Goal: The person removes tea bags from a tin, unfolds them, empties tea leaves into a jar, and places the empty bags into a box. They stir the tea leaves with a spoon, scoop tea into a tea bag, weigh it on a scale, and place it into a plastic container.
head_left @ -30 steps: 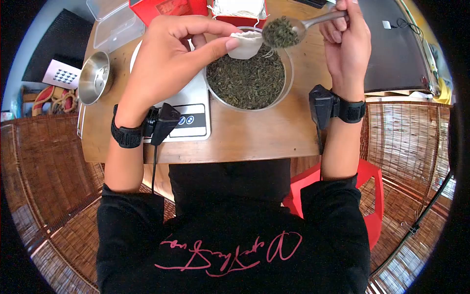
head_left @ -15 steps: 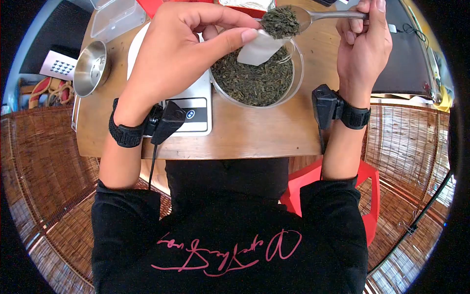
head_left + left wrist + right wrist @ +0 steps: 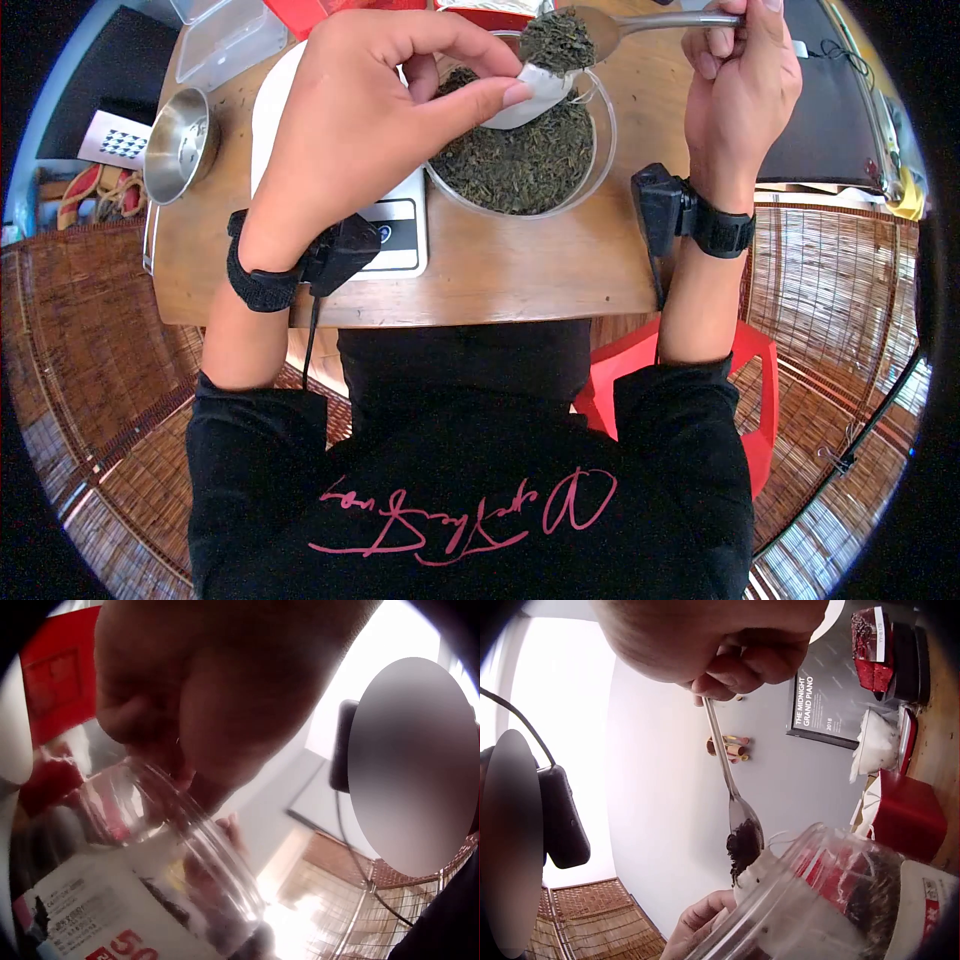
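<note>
My left hand (image 3: 365, 125) pinches the edge of a small white drawstring tea bag (image 3: 530, 108) between thumb and fingertips. In my right hand (image 3: 745, 105) is the handle of a metal spoon (image 3: 670, 20). Dark green tea leaves (image 3: 558, 42) are heaped in its bowl, right at the bag's mouth. The right wrist view shows the spoon (image 3: 724, 754) slanting down, its leaves touching the bag's top (image 3: 751, 877). Below both hands stands a round clear jar (image 3: 607, 150) holding more loose tea leaves. The inside of the bag is hidden.
Left of the jar lies a white scale (image 3: 405, 255), partly under my left forearm. Farther left is a steel bowl (image 3: 180, 150). Clear plastic boxes (image 3: 235, 50) and red boxes (image 3: 320, 12) stand at the back. A dark flat surface (image 3: 825, 130) lies at the right.
The bag and the spoon have come together: the heaped bowl was right of the bag and now sits over its mouth. My left hand has shifted right; the spoon's heap now leans into the bag.
</note>
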The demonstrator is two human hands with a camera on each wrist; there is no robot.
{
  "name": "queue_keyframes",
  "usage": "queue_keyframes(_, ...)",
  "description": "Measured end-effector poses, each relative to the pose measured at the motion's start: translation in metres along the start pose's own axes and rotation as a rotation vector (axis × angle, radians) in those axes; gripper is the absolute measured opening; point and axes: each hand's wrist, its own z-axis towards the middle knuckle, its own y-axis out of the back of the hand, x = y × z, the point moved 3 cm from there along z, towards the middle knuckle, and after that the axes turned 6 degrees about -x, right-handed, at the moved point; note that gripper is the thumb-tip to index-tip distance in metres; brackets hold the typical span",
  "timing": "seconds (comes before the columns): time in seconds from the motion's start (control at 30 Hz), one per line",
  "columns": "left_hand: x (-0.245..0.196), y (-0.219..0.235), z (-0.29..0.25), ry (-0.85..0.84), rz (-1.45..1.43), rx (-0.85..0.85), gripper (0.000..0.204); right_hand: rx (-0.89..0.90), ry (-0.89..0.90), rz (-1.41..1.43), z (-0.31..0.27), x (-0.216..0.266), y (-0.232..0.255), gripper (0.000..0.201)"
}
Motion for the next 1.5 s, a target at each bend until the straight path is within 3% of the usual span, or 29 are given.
queue_keyframes(0.1, 0.001, -0.001, 0.001, -0.101, 0.043, -0.034, 0.013, -0.039, 0.081, -0.083, -0.007, 0.007, -0.011, 0.038)
queue_keyframes(0.23, 0.0, 0.004, 0.003, -0.096, 0.032, -0.092, 0.01, -0.044, 0.083, -0.044, -0.003, 0.008, -0.006, 0.038)
queue_keyframes(0.33, 0.003, 0.005, 0.003, -0.004, 0.012, -0.062, 0.012, -0.057, 0.095, -0.02, -0.002, 0.013, -0.002, 0.037)
queue_keyframes(0.4, 0.003, 0.005, 0.003, -0.001, -0.006, -0.066, 0.012, 0.099, 0.085, 0.004, -0.001, 0.016, 0.0, 0.039)
queue_keyframes(0.6, 0.003, 0.006, 0.003, 0.014, -0.011, -0.068, 0.013, 0.095, 0.215, -0.082, -0.004, 0.018, -0.002, 0.039)
queue_keyframes(0.73, 0.004, 0.006, 0.003, 0.012, 0.007, -0.086, 0.012, 0.093, 0.231, 0.003, -0.003, 0.019, -0.002, 0.042)
queue_keyframes(1.07, 0.002, 0.004, 0.004, 0.011, -0.058, -0.085, 0.011, 0.274, 0.245, -0.069, -0.015, 0.022, -0.008, 0.035)
queue_keyframes(1.5, -0.001, 0.003, 0.005, 0.038, -0.074, -0.038, 0.01, 0.145, 0.214, 0.003, -0.019, 0.029, -0.008, 0.034)
